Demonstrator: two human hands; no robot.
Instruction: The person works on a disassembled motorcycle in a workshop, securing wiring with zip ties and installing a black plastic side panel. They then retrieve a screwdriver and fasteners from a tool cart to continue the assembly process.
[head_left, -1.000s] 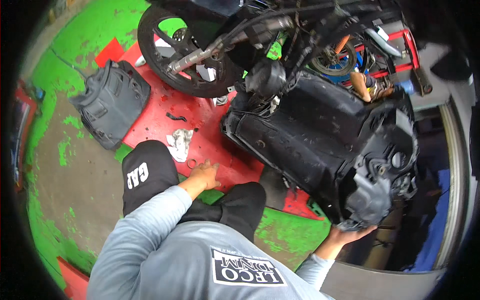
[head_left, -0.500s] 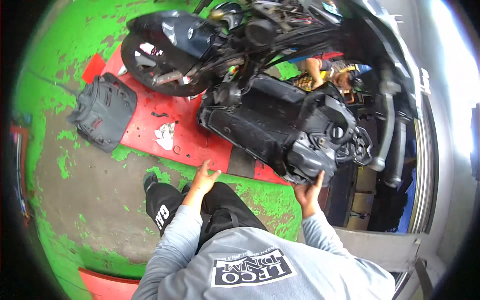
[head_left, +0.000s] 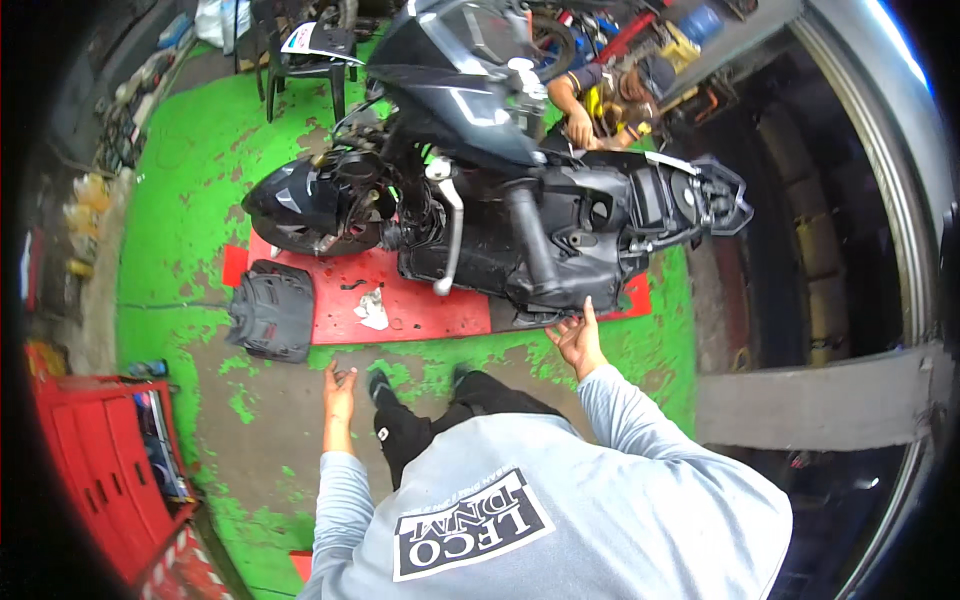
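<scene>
A partly stripped black scooter [head_left: 575, 280] stands across the view, its front wheel to the left and its tail to the right. My right hand [head_left: 578, 345] is at the lower edge of its side body panel, index finger stretched up against the plastic and the other fingers loosely bent and apart. My left hand [head_left: 340, 390] hangs in the air left of my legs, fingers apart and holding nothing. A removed dark grey plastic cover [head_left: 275, 312] lies at the left end of the red platform [head_left: 440, 318] beneath the scooter.
A white crumpled rag [head_left: 373, 308] lies on the platform. Across the scooter a co-worker [head_left: 600, 105] bends over it, hands near its far side. A red tool cabinet [head_left: 110, 460] stands at the lower left, a black chair [head_left: 310, 78] at the far left.
The view has tilted up, bringing in the chair, tool cabinet and more of the co-worker. My left hand has moved left, away from the platform. My right hand stays by the side panel.
</scene>
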